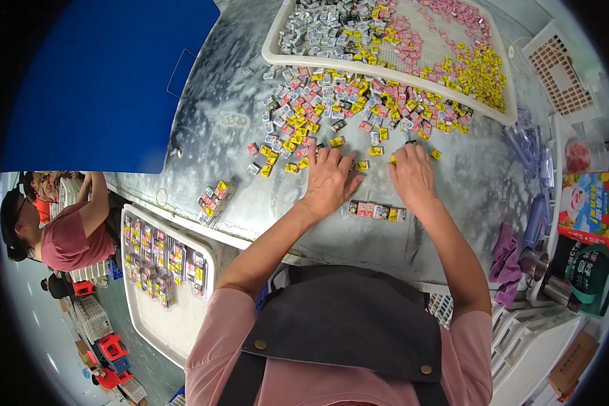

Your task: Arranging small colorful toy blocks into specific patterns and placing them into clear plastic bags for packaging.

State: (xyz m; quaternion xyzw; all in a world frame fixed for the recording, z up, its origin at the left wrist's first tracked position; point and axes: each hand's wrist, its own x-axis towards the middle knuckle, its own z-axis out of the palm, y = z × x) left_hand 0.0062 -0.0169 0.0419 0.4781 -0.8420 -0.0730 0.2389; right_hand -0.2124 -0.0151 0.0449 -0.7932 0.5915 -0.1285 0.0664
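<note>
Many small box-shaped pieces (pixel 304 101) in yellow, pink, white and black lie loose on the grey metal tabletop (pixel 250 183). My left hand (pixel 330 179) reaches into the near edge of this spread, its fingers bent but apart and the thumb held away. Black and yellow pieces lie by its fingertips. To its right, my right hand (pixel 414 176) has its fingers curled together over a small yellow piece (pixel 393 159), mostly hidden. Between my wrists lies a clear pack (pixel 377 211) with a row of these pieces. A similar filled pack (pixel 215 201) rests at the table's left front edge.
A large white tray (pixel 386 70) of sorted pieces stands at the back. Finished packs fill part of another white tray (pixel 213 271) at lower left. A blue panel (pixel 101 81) covers the upper left. A purple cloth (pixel 505 264) hangs at right. Another person (pixel 78 237) works at far left.
</note>
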